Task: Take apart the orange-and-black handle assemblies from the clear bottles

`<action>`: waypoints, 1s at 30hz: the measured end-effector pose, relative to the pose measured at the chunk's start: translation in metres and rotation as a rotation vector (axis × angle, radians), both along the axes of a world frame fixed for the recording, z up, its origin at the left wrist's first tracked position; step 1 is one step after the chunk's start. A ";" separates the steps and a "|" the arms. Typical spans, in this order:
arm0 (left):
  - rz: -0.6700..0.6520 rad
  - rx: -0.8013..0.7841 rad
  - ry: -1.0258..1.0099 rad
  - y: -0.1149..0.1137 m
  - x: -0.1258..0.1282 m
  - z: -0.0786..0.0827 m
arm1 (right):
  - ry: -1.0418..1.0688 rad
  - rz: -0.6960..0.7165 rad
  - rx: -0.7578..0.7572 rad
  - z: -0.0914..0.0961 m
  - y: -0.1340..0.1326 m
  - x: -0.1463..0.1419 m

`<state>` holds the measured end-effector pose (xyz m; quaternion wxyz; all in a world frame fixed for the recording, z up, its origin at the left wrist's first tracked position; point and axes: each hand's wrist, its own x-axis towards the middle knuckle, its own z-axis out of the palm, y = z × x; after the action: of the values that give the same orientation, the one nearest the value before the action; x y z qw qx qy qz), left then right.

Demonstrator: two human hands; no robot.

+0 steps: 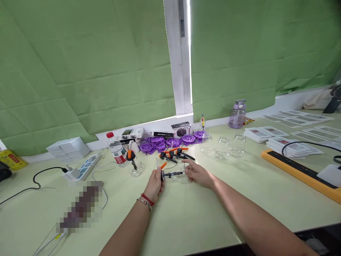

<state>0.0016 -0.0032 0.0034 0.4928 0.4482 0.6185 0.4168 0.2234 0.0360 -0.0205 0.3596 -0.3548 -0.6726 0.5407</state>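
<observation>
My left hand (154,185) is closed around the black and orange pump head at the neck of a clear glass bottle (174,175) lying on its side on the table. My right hand (197,173) cups the bottle's round body from the right, fingers curled on the glass. Just behind the bottle lie several loose black and orange pump heads (173,153). A small clear bottle with its pump fitted (135,165) stands to the left. Three empty clear glass bottles (223,147) stand behind my right hand.
Purple plastic wheels (170,141) and small boxes line the wall. A water bottle (116,150), power strip (85,165) and cables sit left. A purple jug (237,114), stacked cards (290,145) and an orange-edged strip (301,171) lie right. The pale green table's front edge (186,245) is near.
</observation>
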 end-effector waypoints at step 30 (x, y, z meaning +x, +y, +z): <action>0.015 -0.016 -0.019 -0.002 0.002 0.004 | 0.101 0.032 -0.014 0.005 -0.002 0.003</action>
<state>0.0034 -0.0047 0.0070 0.4994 0.4355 0.6203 0.4197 0.2266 0.0336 -0.0154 0.3820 -0.3190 -0.6552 0.5683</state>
